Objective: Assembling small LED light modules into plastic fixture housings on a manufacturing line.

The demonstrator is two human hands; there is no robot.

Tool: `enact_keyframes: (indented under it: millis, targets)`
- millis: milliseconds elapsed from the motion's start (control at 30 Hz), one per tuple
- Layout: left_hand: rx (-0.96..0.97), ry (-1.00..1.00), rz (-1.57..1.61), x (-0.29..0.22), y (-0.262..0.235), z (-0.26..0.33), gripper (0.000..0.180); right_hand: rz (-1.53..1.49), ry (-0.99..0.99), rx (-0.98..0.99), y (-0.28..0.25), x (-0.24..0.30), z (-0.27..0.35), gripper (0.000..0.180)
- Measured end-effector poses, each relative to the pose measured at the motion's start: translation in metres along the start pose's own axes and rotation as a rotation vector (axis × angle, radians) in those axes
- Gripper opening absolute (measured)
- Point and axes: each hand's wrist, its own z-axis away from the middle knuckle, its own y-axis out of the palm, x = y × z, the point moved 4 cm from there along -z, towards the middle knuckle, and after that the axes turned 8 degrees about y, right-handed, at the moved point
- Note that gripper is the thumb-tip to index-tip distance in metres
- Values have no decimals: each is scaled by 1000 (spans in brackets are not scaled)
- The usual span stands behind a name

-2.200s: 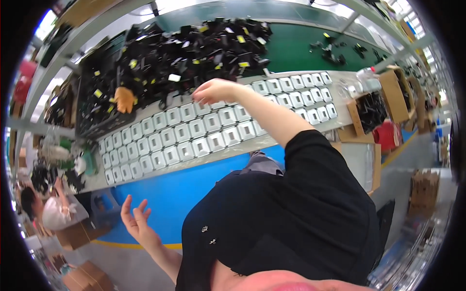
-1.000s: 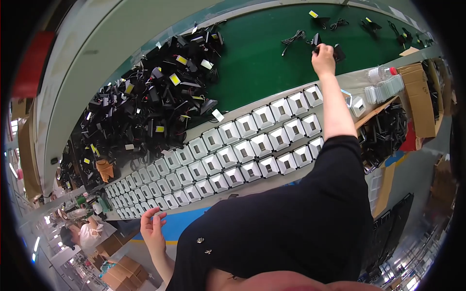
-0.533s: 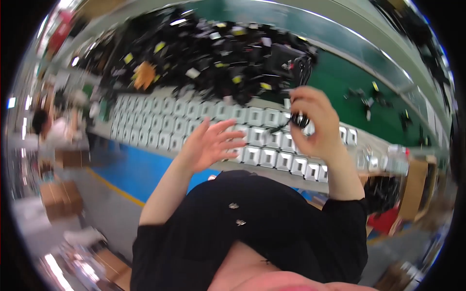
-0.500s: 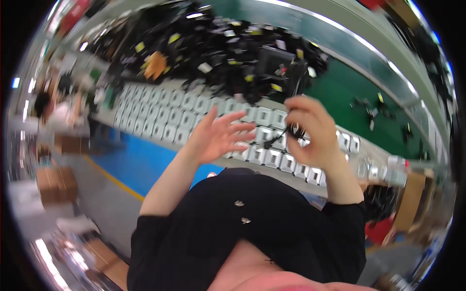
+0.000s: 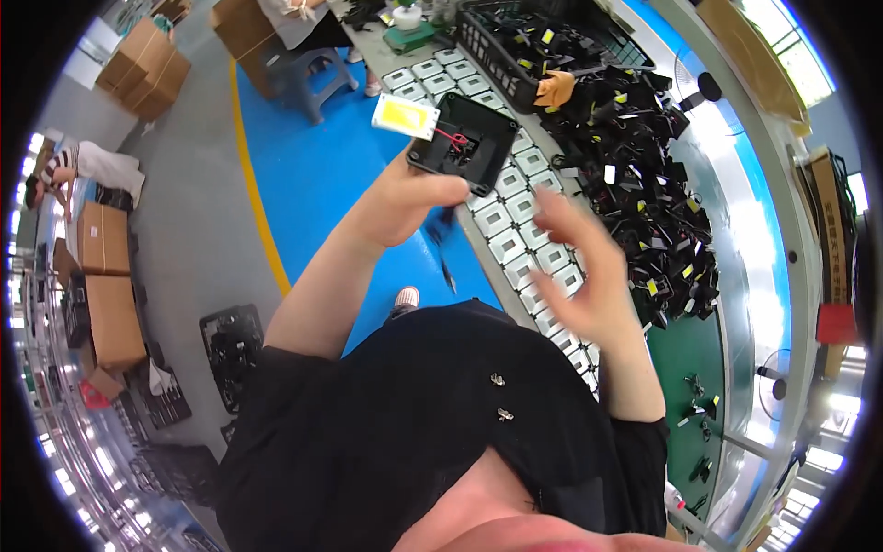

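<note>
My left hand point(image 5: 409, 198) grips an open black square housing point(image 5: 492, 138) by its near corner, thumb on the rim. Two thin red wires run from inside it to a white LED panel with a yellow face point(image 5: 405, 116), which sticks out past the housing's left side. Below the hand dangles a black cable point(image 5: 443, 253). My right hand point(image 5: 589, 276), smeared a little by motion, has its thumb and fingers apart with nothing between them. It hovers over rows of white square frames with grey centres point(image 5: 508, 246) laid along the bench, to the right of the housing.
A large heap of black housings with cables point(image 5: 644, 184) lies along the bench's far side. Behind it stands a black crate point(image 5: 501, 60) of similar parts, an orange glove point(image 5: 554, 90) beside it. A blue stool point(image 5: 317, 87) and another person point(image 5: 299, 23) are at the far left.
The view has swung round. My left hand, empty before, now holds the housing with the LED panel. My right hand, earlier closed on a black cable, is empty with its fingers apart.
</note>
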Motion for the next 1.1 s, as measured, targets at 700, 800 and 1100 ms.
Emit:
enact_keyframes:
  millis: [700,800,1100]
  targets:
    - [-90,-21,-132,-46,26,48,53,20,-115,-278,30,48,-60,27]
    - [-150,65,-78,-41,27,40,49,167,-160,-449,9,53,-40,28]
    - [-93,184,-255,-34,36,29,47,149,75,-223,29,46,-10,22]
